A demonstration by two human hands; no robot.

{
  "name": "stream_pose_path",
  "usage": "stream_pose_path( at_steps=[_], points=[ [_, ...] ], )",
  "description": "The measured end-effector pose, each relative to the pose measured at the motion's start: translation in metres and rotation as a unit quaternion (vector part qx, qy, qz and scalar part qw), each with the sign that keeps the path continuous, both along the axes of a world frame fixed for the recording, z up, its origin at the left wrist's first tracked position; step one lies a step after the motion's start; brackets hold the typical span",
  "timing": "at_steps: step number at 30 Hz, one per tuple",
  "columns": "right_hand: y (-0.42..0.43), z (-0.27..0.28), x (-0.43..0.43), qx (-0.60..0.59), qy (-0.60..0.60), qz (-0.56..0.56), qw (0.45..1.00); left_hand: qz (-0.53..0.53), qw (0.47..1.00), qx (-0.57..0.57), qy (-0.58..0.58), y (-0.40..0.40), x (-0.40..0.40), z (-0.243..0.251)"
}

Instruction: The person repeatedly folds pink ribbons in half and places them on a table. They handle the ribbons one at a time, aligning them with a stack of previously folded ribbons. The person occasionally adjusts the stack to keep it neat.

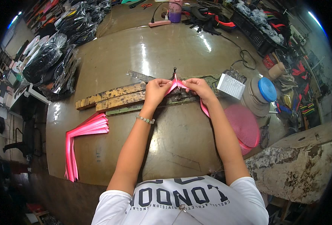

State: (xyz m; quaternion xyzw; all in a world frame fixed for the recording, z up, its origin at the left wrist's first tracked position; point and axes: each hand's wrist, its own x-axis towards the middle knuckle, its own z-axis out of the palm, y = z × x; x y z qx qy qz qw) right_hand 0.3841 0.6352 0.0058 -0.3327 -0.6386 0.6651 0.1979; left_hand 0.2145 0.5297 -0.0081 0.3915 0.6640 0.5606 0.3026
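Pink webbing strap (pixel 170 89) is pinched between the thumb and fingers of my left hand (pixel 156 91). My right hand (pixel 198 88) grips the same strap a short way to the right. Between them the strap bends over a thin upright blade or wire (pixel 176 80) on a small post, where it peaks. From my right hand the strap hangs down behind the forearm towards a large pink webbing roll (pixel 240 126). Beneath my hands lies a worn board fixture with yellow wooden bars (pixel 121 100). A fanned stack of cut pink straps (pixel 88 126) rests at the table's left, hanging over the front edge.
At right stand a box with a white gridded face (pixel 231 86), beige webbing rolls (pixel 254 97), a blue roll (pixel 267 89) and scissors (pixel 265 133). Plastic-wrapped black goods (pixel 52 66) fill the left. A power strip (pixel 159 23) and black crate (pixel 253 33) sit farther back.
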Motion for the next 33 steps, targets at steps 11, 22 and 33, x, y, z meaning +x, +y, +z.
stream_pose_path(
  at_steps=[11, 22, 33],
  points=[
    [-0.006, 0.012, 0.002, -0.005, -0.018, -0.03, 0.999, -0.037, 0.999, 0.012, -0.021, -0.01, 0.001, 0.015],
    [-0.141, -0.026, 0.022, 0.084, -0.092, 0.008, 0.992, -0.011, 0.977, -0.038, 0.209, -0.137, 0.04, -0.008],
    [-0.14, -0.032, 0.02, 0.19, -0.097, 0.013, 0.977, -0.005, 0.977, -0.036, 0.211, -0.138, 0.041, -0.015]
  ],
)
